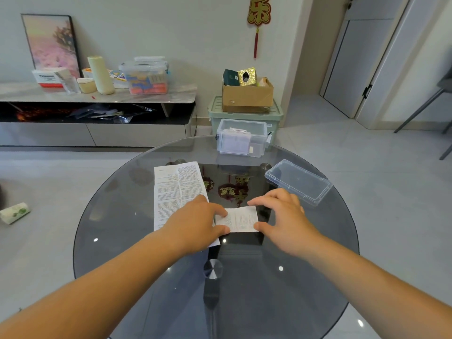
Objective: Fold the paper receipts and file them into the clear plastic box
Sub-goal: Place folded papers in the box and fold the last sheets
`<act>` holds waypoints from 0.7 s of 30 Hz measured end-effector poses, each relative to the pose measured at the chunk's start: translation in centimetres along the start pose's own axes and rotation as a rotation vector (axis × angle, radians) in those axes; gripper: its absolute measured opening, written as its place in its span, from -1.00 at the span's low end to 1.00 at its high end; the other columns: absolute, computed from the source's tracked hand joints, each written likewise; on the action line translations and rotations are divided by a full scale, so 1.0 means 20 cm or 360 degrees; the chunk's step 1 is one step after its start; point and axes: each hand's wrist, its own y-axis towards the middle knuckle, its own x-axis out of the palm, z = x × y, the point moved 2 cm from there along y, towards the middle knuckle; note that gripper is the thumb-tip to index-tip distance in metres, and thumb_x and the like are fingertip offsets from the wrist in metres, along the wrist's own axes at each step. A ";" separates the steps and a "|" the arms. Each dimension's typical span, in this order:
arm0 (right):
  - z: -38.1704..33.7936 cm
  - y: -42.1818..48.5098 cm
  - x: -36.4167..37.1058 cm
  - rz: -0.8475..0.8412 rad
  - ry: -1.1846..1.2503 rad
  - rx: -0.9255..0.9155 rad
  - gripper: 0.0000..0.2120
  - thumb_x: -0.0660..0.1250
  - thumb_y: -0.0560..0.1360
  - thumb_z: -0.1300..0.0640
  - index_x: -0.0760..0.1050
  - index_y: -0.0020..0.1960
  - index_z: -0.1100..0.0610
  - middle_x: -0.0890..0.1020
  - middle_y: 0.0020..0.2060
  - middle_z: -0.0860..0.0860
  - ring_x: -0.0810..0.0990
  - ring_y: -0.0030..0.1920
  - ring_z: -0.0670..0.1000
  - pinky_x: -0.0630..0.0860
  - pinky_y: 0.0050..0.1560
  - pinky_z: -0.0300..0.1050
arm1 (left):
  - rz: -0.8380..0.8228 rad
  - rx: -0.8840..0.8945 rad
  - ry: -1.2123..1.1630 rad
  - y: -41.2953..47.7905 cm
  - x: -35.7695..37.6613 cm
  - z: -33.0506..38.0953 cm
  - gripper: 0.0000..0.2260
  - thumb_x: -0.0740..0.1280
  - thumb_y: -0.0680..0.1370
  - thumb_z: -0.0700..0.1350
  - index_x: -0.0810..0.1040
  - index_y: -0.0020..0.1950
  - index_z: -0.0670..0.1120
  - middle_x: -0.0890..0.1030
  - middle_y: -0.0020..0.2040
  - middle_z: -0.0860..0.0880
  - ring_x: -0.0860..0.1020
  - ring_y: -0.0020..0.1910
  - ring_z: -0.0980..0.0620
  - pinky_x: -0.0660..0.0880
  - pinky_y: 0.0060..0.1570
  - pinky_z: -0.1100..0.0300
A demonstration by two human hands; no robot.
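A small folded white receipt (241, 220) lies on the round glass table (305, 265) between my hands. My left hand (195, 223) pinches its left edge with thumb and forefinger. My right hand (281, 216) pinches its right edge, forefinger on the far corner and thumb at the near corner. A larger printed sheet (175, 192) lies flat to the left, partly under my left hand. The clear plastic box (241, 138) stands open at the table's far edge with several folded papers inside. Its clear lid (297, 181) rests on the table at the right.
Behind the table stand a green storage bin (274, 113) with a cardboard box (247, 94) on top. A low cabinet (97, 94) with containers runs along the left wall. A paper roll (14, 212) lies on the floor at left. A chair leg (415, 111) shows at far right.
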 end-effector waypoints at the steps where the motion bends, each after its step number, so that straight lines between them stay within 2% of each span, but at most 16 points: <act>1: -0.01 -0.01 0.01 0.0009 -0.0015 -0.0063 -0.64 0.41 0.55 0.08 0.49 0.28 -0.22 0.37 0.17 -0.21 0.24 0.27 -0.09 0.18 0.28 -0.15 | 0.0023 0.0047 0.0073 -0.01 -0.01 0.01 -0.58 0.34 0.55 0.23 0.49 0.39 0.17 0.41 0.18 0.04 0.45 0.12 0.05 0.49 0.16 0.13; 3: -0.03 -0.02 0.04 -0.0039 -0.0051 -0.0173 -0.69 0.37 0.57 0.12 0.53 0.27 -0.15 0.43 0.17 -0.21 0.28 0.24 -0.08 0.30 0.30 -0.10 | 0.0069 0.0175 0.0167 -0.02 -0.01 0.03 -0.59 0.31 0.56 0.24 0.50 0.37 0.15 0.41 0.27 0.04 0.39 0.24 0.03 0.43 0.26 0.09; 5: -0.04 -0.03 0.06 -0.0097 -0.0089 -0.0259 -0.72 0.32 0.60 0.12 0.55 0.27 -0.10 0.47 0.20 -0.21 0.31 0.22 -0.08 0.38 0.28 -0.02 | 0.0088 0.0277 0.0164 -0.02 -0.01 0.04 -0.61 0.30 0.58 0.21 0.49 0.36 0.12 0.43 0.32 0.06 0.38 0.27 0.04 0.39 0.28 0.11; 10: -0.04 -0.04 0.06 -0.0091 -0.0189 -0.0339 -0.77 0.24 0.63 0.01 0.62 0.19 -0.11 0.49 0.25 -0.23 0.32 0.26 -0.10 0.29 0.34 -0.03 | 0.0099 0.0268 0.0132 0.00 -0.03 0.05 -0.58 0.38 0.52 0.21 0.41 0.28 0.07 0.51 0.23 0.07 0.45 0.15 0.04 0.45 0.15 0.12; 15: -0.02 -0.06 0.06 -0.0139 -0.0255 -0.0371 -0.74 0.24 0.61 -0.12 0.62 0.21 -0.14 0.48 0.33 -0.26 0.30 0.33 -0.14 0.24 0.32 -0.10 | -0.0128 0.0127 0.0102 0.07 -0.04 0.07 -0.36 0.47 0.42 0.27 0.37 0.39 0.05 0.48 0.25 0.03 0.47 0.18 0.00 0.52 0.18 0.07; 19: -0.01 -0.07 0.03 -0.0215 -0.0180 -0.0353 -0.56 0.15 0.53 -0.33 0.61 0.21 -0.15 0.48 0.34 -0.29 0.28 0.33 -0.18 0.23 0.37 -0.02 | -0.0264 0.0050 0.0075 0.10 -0.03 0.08 -0.39 0.49 0.32 0.37 0.43 0.21 0.08 0.47 0.10 0.04 0.49 0.03 0.06 0.58 0.08 0.09; 21: 0.00 -0.07 0.02 -0.0233 -0.0141 -0.0362 -0.64 0.20 0.56 -0.27 0.60 0.21 -0.15 0.46 0.36 -0.30 0.26 0.34 -0.19 0.21 0.40 0.00 | -0.0283 0.0033 0.0043 0.10 -0.02 0.09 -0.40 0.52 0.31 0.35 0.42 0.18 0.09 0.45 0.07 0.06 0.49 0.02 0.06 0.59 0.07 0.11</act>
